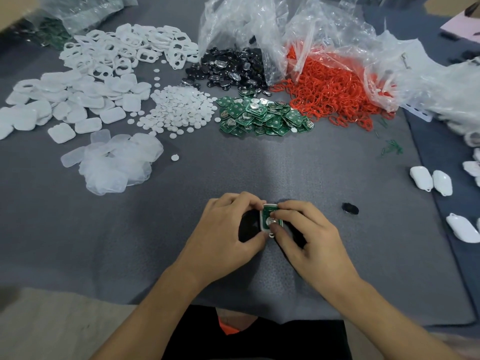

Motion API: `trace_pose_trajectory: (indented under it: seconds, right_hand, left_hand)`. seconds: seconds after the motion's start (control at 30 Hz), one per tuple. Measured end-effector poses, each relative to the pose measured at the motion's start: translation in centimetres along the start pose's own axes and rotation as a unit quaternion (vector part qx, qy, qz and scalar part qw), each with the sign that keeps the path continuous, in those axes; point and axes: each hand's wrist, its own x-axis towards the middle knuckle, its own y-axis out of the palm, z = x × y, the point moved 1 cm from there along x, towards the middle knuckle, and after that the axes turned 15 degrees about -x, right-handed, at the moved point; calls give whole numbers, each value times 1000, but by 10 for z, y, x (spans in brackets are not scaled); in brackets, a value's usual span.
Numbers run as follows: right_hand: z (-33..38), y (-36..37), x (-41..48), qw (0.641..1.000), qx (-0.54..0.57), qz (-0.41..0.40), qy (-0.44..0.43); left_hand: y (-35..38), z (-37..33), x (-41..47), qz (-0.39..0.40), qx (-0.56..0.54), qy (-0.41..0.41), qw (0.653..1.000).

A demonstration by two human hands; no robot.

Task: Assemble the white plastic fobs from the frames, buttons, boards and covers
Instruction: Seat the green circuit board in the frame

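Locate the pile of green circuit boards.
Head view, just right of centre: the green circuit boards lie between the white round buttons and the red rings.

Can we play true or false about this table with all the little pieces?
1. The left hand and the right hand both hold one white frame with a green board in it. True.
2. The pile of green boards lies between the white buttons and the orange rings. True.
3. The orange rings lie left of the white buttons. False: they lie far to the right, spilling from a clear bag.
4. The left hand lies flat and empty on the mat. False: its fingers curl round the white frame.
5. White fobs lie near the right edge. True.
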Motion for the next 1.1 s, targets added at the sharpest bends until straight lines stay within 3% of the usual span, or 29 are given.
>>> trace_pose_trajectory:
  seconds: [1.1]
  right_hand:
    - [4, -4, 2, 999, 20, -23, 26]
  left_hand:
    - [2, 2, 0, -1, 16, 11, 1000]
